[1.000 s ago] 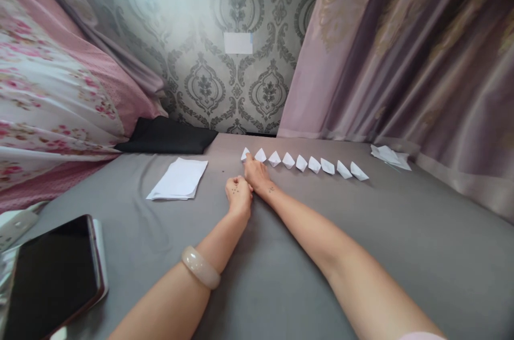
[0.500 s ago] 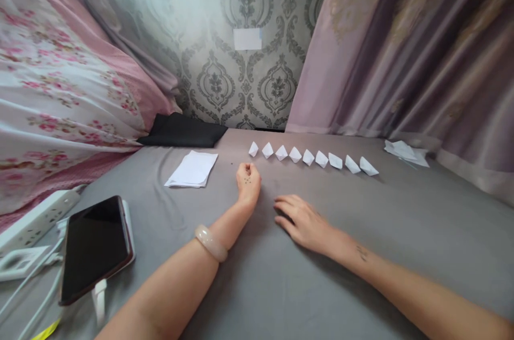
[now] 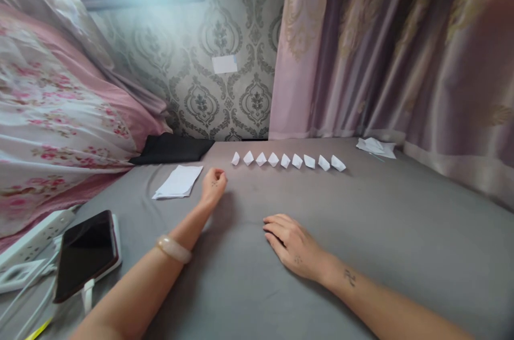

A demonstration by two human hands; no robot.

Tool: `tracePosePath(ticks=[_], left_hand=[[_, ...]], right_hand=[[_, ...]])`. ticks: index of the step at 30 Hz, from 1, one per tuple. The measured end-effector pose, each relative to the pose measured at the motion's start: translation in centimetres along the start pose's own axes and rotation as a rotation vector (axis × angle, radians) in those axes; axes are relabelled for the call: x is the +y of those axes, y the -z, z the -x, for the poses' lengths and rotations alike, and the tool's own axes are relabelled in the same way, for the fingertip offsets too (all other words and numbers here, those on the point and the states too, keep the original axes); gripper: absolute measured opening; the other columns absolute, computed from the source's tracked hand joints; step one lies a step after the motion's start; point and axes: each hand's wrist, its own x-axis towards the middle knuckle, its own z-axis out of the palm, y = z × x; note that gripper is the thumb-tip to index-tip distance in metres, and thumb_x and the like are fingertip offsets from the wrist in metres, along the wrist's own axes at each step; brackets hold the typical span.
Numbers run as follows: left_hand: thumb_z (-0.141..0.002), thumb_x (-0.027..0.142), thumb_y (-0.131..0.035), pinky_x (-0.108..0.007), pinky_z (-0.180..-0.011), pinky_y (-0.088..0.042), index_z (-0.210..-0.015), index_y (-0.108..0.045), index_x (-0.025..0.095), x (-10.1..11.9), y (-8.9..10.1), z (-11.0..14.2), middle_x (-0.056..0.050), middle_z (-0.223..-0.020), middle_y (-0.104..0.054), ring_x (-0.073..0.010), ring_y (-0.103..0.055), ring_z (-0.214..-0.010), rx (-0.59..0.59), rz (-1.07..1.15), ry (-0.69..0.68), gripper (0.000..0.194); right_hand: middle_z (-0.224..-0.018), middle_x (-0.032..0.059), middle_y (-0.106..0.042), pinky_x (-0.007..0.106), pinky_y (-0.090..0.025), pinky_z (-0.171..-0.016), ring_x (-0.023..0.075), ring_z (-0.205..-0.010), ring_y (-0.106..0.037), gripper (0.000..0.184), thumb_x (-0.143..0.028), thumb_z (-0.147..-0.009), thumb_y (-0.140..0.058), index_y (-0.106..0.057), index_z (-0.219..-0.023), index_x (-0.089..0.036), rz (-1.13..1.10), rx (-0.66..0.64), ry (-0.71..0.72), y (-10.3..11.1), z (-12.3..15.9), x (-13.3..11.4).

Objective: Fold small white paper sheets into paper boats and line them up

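A row of several small white folded paper boats (image 3: 286, 160) stands on the grey sheet (image 3: 361, 222) near the wall. My left hand (image 3: 214, 183), with a pale bangle on its wrist, rests as a loose fist between the boats and a stack of white paper (image 3: 178, 181). I see nothing in that fist. My right hand (image 3: 292, 243) lies flat on the sheet nearer to me, fingers stretched out and holding nothing.
A dark phone (image 3: 85, 254) lies at the lower left beside a white power strip (image 3: 30, 239) and cables. A black cloth (image 3: 171, 149) sits by the floral bedding (image 3: 52, 115). More crumpled white paper (image 3: 375, 147) lies below the curtain at the right.
My right hand has drawn back from the leftmost boat and now lies flat on the sheet. The view has tilted up and shifted. My left fist stays in place.
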Motion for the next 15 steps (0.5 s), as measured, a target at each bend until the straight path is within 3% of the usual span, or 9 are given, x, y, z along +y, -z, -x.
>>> tracePosePath(ticks=[5, 8, 11, 15], left_hand=[[-0.070, 0.027, -0.051, -0.038, -0.086, -0.044, -0.088, -0.059, 0.015, -1.4, 5.9, -1.0, -0.011, -0.086, -0.066, -0.0265, -0.062, -0.088, 0.065, -0.198, -0.005, 0.022], [-0.074, 0.034, -0.050, -0.039, -0.089, -0.044, -0.099, -0.060, 0.014, -2.4, 8.4, -1.6, -0.014, -0.100, -0.067, -0.0291, -0.061, -0.098, 0.109, -0.413, 0.012, 0.033], [-0.078, 0.041, -0.047, -0.041, -0.091, -0.043, -0.111, -0.057, 0.009, -3.3, 9.1, -2.5, -0.019, -0.112, -0.065, -0.0325, -0.059, -0.106, 0.066, -0.547, 0.063, 0.047], [-0.080, 0.053, -0.045, -0.046, -0.094, -0.041, -0.120, -0.053, 0.003, -4.6, 8.7, -3.5, -0.026, -0.121, -0.059, -0.0380, -0.053, -0.115, 0.002, -0.678, 0.075, 0.065]], right_hand=[[-0.113, 0.0086, -0.067, 0.037, -0.045, -0.097, 0.0201, -0.110, -0.057, 0.027, -0.021, -0.093, -0.043, -0.068, -0.104, -0.017, 0.003, -0.002, 0.005, 0.0, 0.2, 0.1], [-0.113, 0.0088, -0.067, 0.036, -0.045, -0.097, 0.0201, -0.110, -0.057, 0.027, -0.020, -0.093, -0.042, -0.067, -0.104, -0.016, 0.001, -0.009, 0.001, -0.1, 0.3, 0.1], [-0.113, 0.0089, -0.066, 0.036, -0.045, -0.097, 0.0203, -0.110, -0.056, 0.028, -0.020, -0.093, -0.042, -0.067, -0.104, -0.015, 0.003, -0.018, -0.004, -0.1, 0.3, 0.0], [-0.114, 0.0085, -0.066, 0.036, -0.045, -0.097, 0.0202, -0.110, -0.056, 0.028, -0.019, -0.093, -0.042, -0.067, -0.104, -0.015, 0.009, -0.029, -0.012, 0.1, 0.3, 0.0]])
